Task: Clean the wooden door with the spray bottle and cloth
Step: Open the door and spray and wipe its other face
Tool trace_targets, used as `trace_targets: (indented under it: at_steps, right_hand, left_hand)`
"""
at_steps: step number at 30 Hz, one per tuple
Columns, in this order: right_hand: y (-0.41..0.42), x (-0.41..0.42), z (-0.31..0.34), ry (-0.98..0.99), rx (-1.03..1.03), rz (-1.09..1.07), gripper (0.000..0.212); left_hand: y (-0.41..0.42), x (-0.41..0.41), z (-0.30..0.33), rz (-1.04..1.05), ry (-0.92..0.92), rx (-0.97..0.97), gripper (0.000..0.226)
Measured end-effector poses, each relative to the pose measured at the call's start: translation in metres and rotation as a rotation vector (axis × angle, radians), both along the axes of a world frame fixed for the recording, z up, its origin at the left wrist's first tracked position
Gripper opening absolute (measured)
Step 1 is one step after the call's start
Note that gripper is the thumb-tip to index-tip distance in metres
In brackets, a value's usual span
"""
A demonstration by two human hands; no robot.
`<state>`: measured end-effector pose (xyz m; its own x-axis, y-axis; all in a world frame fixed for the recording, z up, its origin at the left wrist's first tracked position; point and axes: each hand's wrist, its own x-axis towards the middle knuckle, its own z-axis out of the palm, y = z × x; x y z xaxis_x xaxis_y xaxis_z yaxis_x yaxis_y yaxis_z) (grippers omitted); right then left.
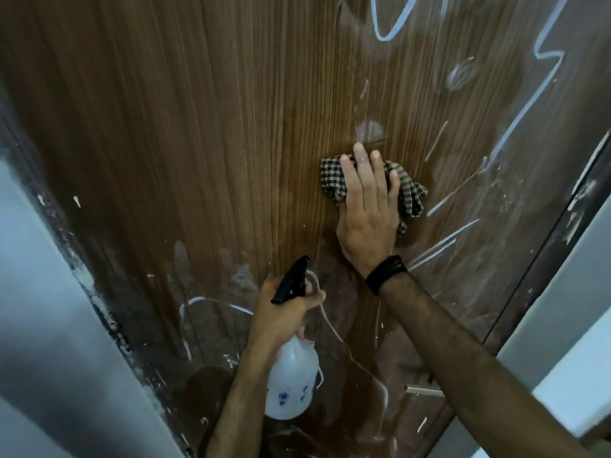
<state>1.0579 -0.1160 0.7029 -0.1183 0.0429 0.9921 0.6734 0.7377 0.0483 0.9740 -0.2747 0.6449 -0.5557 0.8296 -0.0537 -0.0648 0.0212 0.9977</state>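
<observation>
Checked cloth (410,196) is pinned flat on the wooden door (198,133) under the right hand (367,209), mid-wipe. Left hand (281,312) grips the spray bottle (291,381) lower down. White scribbles (515,104) up right probably need spraying next.

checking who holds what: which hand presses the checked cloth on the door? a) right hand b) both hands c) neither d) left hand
a: the right hand lies flat on the checked cloth against the door, while the left hand grips the spray bottle.
</observation>
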Motion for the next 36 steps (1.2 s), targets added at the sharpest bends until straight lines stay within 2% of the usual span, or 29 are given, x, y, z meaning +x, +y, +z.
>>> trace_targets:
  at_steps: [3,8,10,12,14,16,18,23,25,27,30,33,36]
  right_hand:
    - [-0.002,-0.003,-0.017,-0.186,0.049,-0.011,0.06]
    - [-0.006,0.005,-0.079,-0.473,0.057,-0.009,0.061]
    - [-0.002,0.014,-0.088,-0.432,0.021,-0.016,0.061]
    - [-0.001,0.016,-0.076,-0.28,-0.036,-0.016,0.066]
    - [-0.003,0.008,-0.051,-0.087,-0.076,0.007,0.069]
    - [-0.006,-0.003,-0.025,0.013,-0.069,0.026,0.068]
    - [-0.008,-0.014,-0.009,-0.013,-0.034,0.027,0.065]
    - [-0.009,-0.024,-0.029,-0.391,0.129,0.028,0.071]
    - [-0.006,-0.023,-0.041,-0.433,0.161,0.018,0.07]
    - [-0.007,-0.024,-0.045,-0.391,0.128,0.067,0.064]
    - [-0.016,-0.022,-0.036,-0.236,-0.044,0.238,0.063]
    - [-0.03,-0.013,-0.021,0.051,-0.197,0.418,0.057]
    - [-0.041,0.009,-0.009,0.357,-0.221,0.405,0.041]
  left_hand:
    - [0.001,-0.005,0.002,0.004,-0.012,-0.011,0.022]
    - [-0.002,-0.012,-0.004,-0.008,-0.024,-0.034,0.033]
    - [-0.006,-0.014,-0.004,-0.032,-0.009,-0.03,0.028]
    - [-0.012,-0.02,-0.003,-0.057,0.016,-0.016,0.019]
    - [-0.017,-0.025,-0.004,-0.058,0.015,-0.012,0.02]
    - [-0.021,-0.028,-0.003,-0.058,0.009,-0.013,0.021]
    - [-0.023,-0.03,-0.001,-0.07,0.002,-0.017,0.021]
    - [-0.026,-0.029,0.002,-0.086,-0.022,0.008,0.022]
    - [-0.027,-0.027,0.001,-0.099,-0.026,0.012,0.022]
    - [-0.029,-0.024,0.002,-0.124,-0.037,0.016,0.022]
    - [-0.031,-0.017,0.0,-0.16,-0.041,0.026,0.021]
    - [-0.033,-0.008,-0.003,-0.191,-0.053,0.029,0.019]
    - [-0.032,0.004,-0.004,-0.235,-0.061,0.025,0.019]
